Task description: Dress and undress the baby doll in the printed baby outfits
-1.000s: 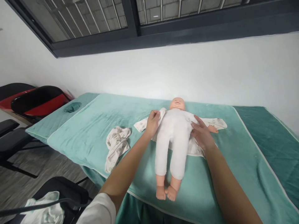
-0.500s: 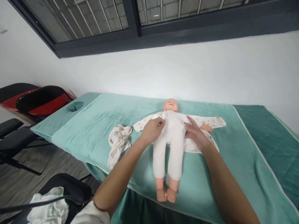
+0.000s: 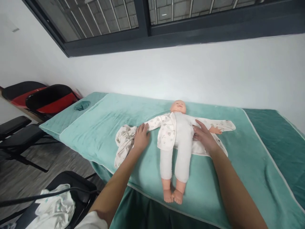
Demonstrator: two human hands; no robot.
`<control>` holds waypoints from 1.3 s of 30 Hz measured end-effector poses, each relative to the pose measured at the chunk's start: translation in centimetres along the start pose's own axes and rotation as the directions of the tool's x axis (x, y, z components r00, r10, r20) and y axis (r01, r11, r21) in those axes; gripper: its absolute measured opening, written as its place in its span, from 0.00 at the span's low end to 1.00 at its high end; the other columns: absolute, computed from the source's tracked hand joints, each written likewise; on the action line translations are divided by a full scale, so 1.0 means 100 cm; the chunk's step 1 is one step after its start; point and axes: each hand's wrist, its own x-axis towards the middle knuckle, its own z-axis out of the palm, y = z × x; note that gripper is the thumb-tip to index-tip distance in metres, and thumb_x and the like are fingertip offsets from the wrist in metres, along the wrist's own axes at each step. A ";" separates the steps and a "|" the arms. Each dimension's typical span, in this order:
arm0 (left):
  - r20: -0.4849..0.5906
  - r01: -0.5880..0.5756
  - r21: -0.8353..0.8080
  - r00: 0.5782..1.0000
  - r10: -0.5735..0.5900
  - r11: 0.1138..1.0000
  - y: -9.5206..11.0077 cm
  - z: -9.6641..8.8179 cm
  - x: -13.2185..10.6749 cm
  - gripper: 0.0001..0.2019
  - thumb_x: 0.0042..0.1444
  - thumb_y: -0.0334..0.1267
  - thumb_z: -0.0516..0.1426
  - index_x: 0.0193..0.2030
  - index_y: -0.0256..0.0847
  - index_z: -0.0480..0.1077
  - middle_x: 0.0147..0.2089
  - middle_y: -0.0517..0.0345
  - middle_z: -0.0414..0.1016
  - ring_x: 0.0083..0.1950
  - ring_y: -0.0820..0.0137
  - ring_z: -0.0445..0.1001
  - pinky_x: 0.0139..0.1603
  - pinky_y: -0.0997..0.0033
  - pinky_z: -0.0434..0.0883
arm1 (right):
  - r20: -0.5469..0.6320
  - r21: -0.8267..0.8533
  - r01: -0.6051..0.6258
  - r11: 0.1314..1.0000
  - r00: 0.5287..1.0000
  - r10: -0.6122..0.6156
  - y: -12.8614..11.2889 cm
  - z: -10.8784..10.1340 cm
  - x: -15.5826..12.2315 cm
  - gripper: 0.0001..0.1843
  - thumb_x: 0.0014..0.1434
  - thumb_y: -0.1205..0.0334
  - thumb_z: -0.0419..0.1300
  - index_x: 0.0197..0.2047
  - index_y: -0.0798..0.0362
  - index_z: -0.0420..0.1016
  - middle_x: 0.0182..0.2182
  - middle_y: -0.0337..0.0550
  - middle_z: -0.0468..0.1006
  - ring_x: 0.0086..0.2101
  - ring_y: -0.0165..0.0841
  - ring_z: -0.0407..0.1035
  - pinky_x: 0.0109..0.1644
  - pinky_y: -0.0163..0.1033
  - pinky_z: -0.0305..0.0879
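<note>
On green cloth (image 3: pixel 95 133) lies a bald, white-bodied doll (image 3: pixel 183 136).

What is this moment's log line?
left hand: at sleeve of printed jacket; right hand: at side of baby doll; doll: supine, torso partly covered; crumpled printed garment: beside left hand

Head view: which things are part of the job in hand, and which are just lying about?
In hand: doll, right hand at its side; printed jacket, left hand by a sleeve end; green cover underneath.

Lying about: white cloth on near chair; probably the crumpled printed cloth.
</note>
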 end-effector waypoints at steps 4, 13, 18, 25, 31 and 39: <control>0.015 0.109 0.013 0.994 -0.109 0.994 -0.007 0.015 0.022 0.29 0.63 0.28 0.46 0.71 0.34 0.61 0.73 0.38 0.61 0.73 0.49 0.63 0.72 0.42 0.61 | -0.235 -0.418 0.137 0.898 0.939 -0.252 -0.001 -0.003 -0.004 0.25 0.59 0.43 0.64 0.53 0.49 0.78 0.40 0.45 0.82 0.39 0.38 0.76 0.49 0.46 0.72; -0.119 0.215 -0.214 0.962 -0.244 0.953 -0.022 0.031 0.029 0.34 0.53 0.17 0.47 0.67 0.32 0.68 0.72 0.43 0.65 0.73 0.59 0.64 0.76 0.59 0.59 | 0.047 -0.743 0.428 0.515 0.800 -0.598 -0.033 0.054 -0.016 0.15 0.67 0.52 0.53 0.46 0.49 0.78 0.44 0.46 0.81 0.44 0.40 0.75 0.48 0.45 0.71; -0.167 0.285 -0.291 0.925 -0.342 0.913 -0.027 0.035 0.030 0.33 0.56 0.17 0.47 0.67 0.35 0.67 0.72 0.46 0.65 0.73 0.60 0.63 0.77 0.60 0.58 | 0.256 -0.910 0.368 0.192 0.861 -0.440 -0.060 0.117 0.009 0.16 0.67 0.55 0.55 0.54 0.50 0.74 0.47 0.50 0.79 0.47 0.44 0.74 0.45 0.44 0.69; -0.148 0.312 -0.270 0.921 -0.359 0.911 -0.025 0.035 0.031 0.31 0.55 0.18 0.49 0.65 0.37 0.69 0.68 0.44 0.69 0.72 0.58 0.65 0.74 0.58 0.61 | 0.134 -0.981 0.158 0.114 0.973 -0.190 -0.071 0.138 0.050 0.17 0.64 0.57 0.56 0.54 0.49 0.76 0.44 0.48 0.81 0.43 0.45 0.74 0.37 0.40 0.60; -0.116 0.279 -0.184 0.946 -0.302 0.943 -0.026 0.035 0.032 0.30 0.55 0.18 0.48 0.64 0.34 0.70 0.67 0.40 0.70 0.71 0.55 0.66 0.72 0.55 0.63 | -0.126 -0.775 0.124 0.620 0.930 -0.344 -0.053 0.090 0.049 0.15 0.60 0.58 0.56 0.49 0.49 0.77 0.27 0.37 0.74 0.32 0.35 0.68 0.38 0.38 0.59; -0.165 0.254 -0.242 0.940 -0.298 0.936 -0.025 0.035 0.030 0.31 0.54 0.19 0.49 0.65 0.36 0.69 0.64 0.42 0.72 0.68 0.56 0.69 0.72 0.54 0.64 | -0.268 -0.643 0.142 0.753 0.879 -0.394 -0.034 0.063 0.036 0.16 0.56 0.52 0.58 0.43 0.50 0.80 0.27 0.37 0.73 0.29 0.33 0.66 0.38 0.39 0.62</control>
